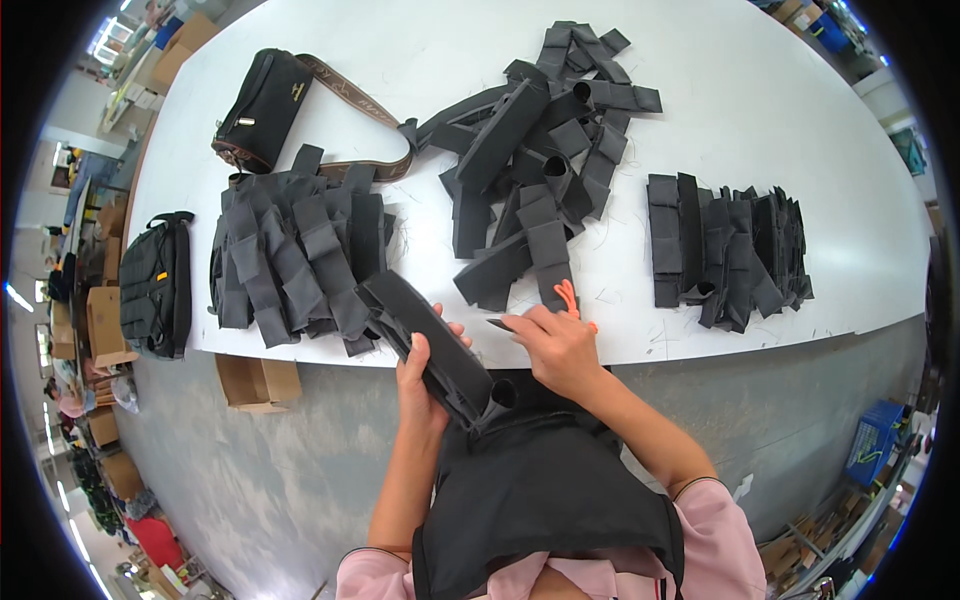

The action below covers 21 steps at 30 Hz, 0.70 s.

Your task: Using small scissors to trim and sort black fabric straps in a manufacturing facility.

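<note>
My left hand [418, 388] is closed around a long black fabric piece [432, 345] that slants over the near table edge. Its thumb lies on top, and loose flaps and a rolled loop hang at the lower end. Just right of it, my right hand [562, 352] is closed on scissors with orange handles [567, 297]. The dark blade tip points left toward the fabric piece, apart from it. Most of the scissors is hidden by the fingers. Beyond my hands lies a loose heap of similar black fabric pieces [545, 225].
A stack of black fabric pieces [290, 250] lies at left, another stack [730, 250] at right. A black bag [262, 110] with a brown strap is at the far left of the white table [760, 110]. A black backpack [157, 285] and cardboard box [258, 384] are by the left edge.
</note>
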Available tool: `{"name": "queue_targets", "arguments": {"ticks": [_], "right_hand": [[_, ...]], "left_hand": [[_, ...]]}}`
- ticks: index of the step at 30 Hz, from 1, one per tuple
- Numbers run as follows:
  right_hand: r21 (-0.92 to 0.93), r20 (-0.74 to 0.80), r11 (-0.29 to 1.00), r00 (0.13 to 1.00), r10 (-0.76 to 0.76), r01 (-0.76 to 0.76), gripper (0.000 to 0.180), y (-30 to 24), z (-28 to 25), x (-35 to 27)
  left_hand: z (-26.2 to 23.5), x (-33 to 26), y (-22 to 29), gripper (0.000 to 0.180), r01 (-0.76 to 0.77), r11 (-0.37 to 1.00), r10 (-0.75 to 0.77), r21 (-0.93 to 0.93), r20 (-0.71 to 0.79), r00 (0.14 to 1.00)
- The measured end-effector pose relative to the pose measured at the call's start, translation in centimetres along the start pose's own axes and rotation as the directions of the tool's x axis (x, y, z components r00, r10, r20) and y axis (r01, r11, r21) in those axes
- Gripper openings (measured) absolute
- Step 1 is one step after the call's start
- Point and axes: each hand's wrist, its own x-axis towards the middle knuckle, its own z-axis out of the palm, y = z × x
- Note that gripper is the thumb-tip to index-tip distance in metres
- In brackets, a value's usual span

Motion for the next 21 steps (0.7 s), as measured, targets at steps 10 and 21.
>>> {"name": "queue_targets", "arguments": {"ticks": [10,21], "right_hand": [[0.391,0.143,0.549,0.638,0.756,-0.739,0.032,8.3,0.6,-1.0],[0.518,0.138,0.556,0.706,0.695,-0.649,0.022,4.0,-5.0,0.1]], "left_hand": [[1.1,0.2,-0.6,0.06,0.029,0.994,-0.046,0.105,0.16,0.986],[2.7,1.5,-1.2,0.06,0.048,0.982,-0.087,0.185,0.206,0.975]]}}
